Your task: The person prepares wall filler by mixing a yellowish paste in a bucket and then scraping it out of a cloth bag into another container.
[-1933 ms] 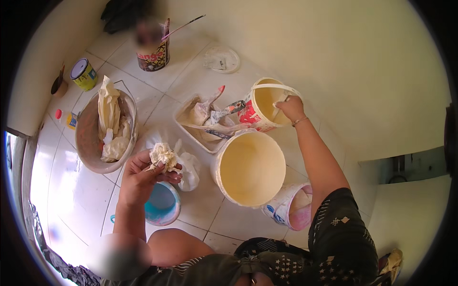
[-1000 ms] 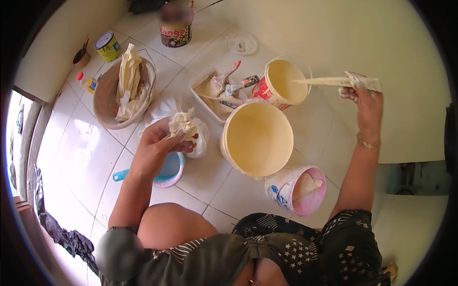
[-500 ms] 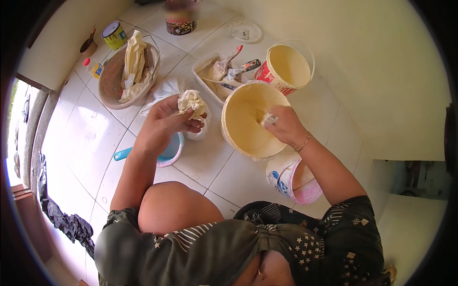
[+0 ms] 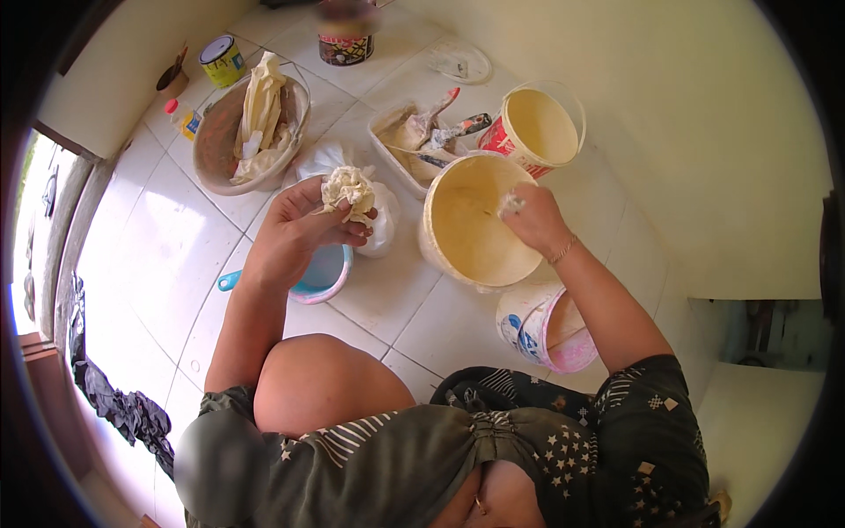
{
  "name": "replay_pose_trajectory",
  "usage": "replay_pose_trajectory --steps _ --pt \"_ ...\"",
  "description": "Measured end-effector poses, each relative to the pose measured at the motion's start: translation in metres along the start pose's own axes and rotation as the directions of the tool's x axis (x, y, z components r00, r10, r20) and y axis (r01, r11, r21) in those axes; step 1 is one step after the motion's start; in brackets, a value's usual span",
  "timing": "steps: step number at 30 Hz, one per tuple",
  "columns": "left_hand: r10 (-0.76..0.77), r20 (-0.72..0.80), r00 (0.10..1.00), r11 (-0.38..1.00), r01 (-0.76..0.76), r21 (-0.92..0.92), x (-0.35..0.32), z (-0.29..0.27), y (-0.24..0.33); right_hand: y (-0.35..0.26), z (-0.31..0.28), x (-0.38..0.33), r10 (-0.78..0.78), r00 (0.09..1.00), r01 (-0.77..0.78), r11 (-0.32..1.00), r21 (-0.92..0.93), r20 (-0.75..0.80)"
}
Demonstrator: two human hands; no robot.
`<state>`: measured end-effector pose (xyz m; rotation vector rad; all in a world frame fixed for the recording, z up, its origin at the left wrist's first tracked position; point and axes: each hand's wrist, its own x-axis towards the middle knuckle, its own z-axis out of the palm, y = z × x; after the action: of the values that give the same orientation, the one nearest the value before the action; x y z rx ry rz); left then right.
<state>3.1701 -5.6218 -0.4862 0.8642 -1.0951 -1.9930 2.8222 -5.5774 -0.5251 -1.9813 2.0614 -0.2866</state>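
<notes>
My left hand [image 4: 295, 231] is closed around a crumpled, cream-coloured lump of putty [image 4: 349, 189], held up to the left of a large cream bucket [image 4: 429, 224]. My right hand [image 4: 539, 222] is over that bucket's right side, with its fingers curled together. Whitish paste shows at those fingertips; whether they grip a separate piece cannot be made out. Inside, the bucket's yellowish wall and bottom are mostly bare, with a small dark mark. Below my left hand, a blue pot [image 4: 327, 275] with a turquoise handle sits on the tiles, partly hidden by my wrist.
Behind the bucket are a tray of smeared tools [image 4: 387, 145] and a red-and-white pail [image 4: 539, 128]. A pink-stained tub [image 4: 528, 326] stands under my right forearm. Farther left are a basin with cloth [image 4: 211, 158], a yellow-green can [image 4: 222, 62] and a red-capped bottle [image 4: 182, 117]. A plastic bag [image 4: 380, 224] lies behind my left hand.
My right hand has lifted slightly from the bucket's inside toward its far right rim. My left hand keeps the putty lump in nearly the same place. The whole view has shifted a little.
</notes>
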Motion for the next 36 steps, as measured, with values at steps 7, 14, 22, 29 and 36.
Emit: replay_pose_trajectory --steps 7,14,22,29,36 --pt "0.013 0.035 0.999 0.997 -0.016 0.073 -0.004 -0.004 0.002 -0.026 0.034 -0.006 0.047 0.997 -0.074 0.854 0.516 0.065" --pt "0.020 0.002 1.000 0.997 -0.020 0.080 -0.010 -0.004 0.007 -0.001 0.011 -0.007 -0.050 0.993 0.063 0.991 0.114 -0.107" --pt "0.009 0.039 0.999 0.998 -0.012 0.054 -0.006 0.007 0.004 -0.022 0.038 0.003 0.066 0.997 -0.034 0.850 0.526 -0.043" --pt "-0.009 0.004 1.000 0.999 0.009 0.041 -0.004 0.006 0.002 0.000 0.019 -0.021 -0.066 0.978 0.100 0.981 0.166 -0.197" --pt "-0.036 0.033 0.999 0.999 0.035 0.026 0.004 0.010 -0.002 -0.032 0.039 0.003 0.054 0.997 -0.017 0.857 0.516 -0.056"
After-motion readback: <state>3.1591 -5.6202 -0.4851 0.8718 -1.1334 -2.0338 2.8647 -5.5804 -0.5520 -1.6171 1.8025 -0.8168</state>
